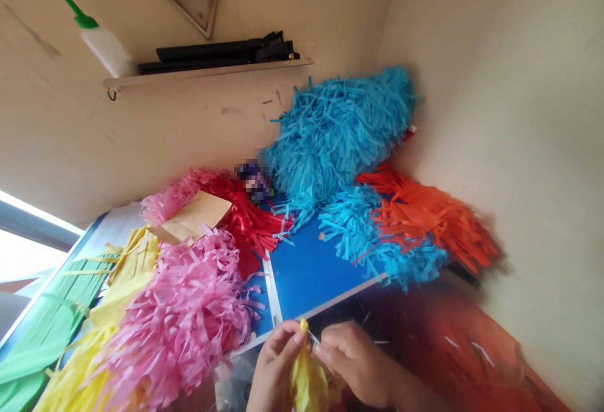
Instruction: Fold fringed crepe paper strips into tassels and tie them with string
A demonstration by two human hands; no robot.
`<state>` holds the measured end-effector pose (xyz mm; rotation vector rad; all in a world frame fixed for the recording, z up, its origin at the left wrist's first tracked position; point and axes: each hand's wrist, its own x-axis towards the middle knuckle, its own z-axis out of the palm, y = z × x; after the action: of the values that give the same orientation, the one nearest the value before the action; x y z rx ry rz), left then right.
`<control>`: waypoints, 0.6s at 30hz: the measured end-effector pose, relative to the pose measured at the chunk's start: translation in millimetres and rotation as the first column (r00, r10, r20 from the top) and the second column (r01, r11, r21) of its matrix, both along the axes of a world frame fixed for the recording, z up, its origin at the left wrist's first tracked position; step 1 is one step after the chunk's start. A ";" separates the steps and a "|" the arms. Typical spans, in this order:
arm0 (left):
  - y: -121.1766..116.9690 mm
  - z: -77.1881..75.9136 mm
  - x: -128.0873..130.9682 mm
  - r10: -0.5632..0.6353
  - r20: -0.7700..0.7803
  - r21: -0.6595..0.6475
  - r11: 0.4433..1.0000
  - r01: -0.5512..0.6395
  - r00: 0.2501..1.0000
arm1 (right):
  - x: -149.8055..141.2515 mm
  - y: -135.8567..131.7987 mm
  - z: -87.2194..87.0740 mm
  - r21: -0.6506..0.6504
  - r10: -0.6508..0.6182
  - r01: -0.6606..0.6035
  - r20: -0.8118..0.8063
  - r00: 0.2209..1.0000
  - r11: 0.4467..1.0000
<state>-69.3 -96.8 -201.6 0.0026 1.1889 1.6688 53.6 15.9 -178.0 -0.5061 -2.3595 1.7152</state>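
My left hand, at the bottom middle, is closed in a pinch on the twisted top of a yellow paper tassel. The fringed part of the tassel hangs down between my hands. Close beside it my right hand is closed, thumb against curled fingers. A thin pale strand runs from the tassel's top to those fingertips; whether it is thread or wire I cannot tell. Both hands are just in front of the near edge of the blue table.
Fringed paper lies on the table: a pink heap, yellow strips, green sheets, red fringe, a big blue pile and orange fringe. A brown cardboard piece rests among them. The wall shelf holds a glue bottle.
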 end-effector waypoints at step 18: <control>5.5 -17.8 18.2 -0.215 -0.903 -0.203 0.977 0.072 0.373 | 19.1 35.4 -1.0 -0.042 -0.396 0.395 -0.165 0.903 0.918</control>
<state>-51.2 -91.3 -219.5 1.0961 2.0563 1.3785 72.8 51.3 -179.0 -0.7481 -1.9644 1.5133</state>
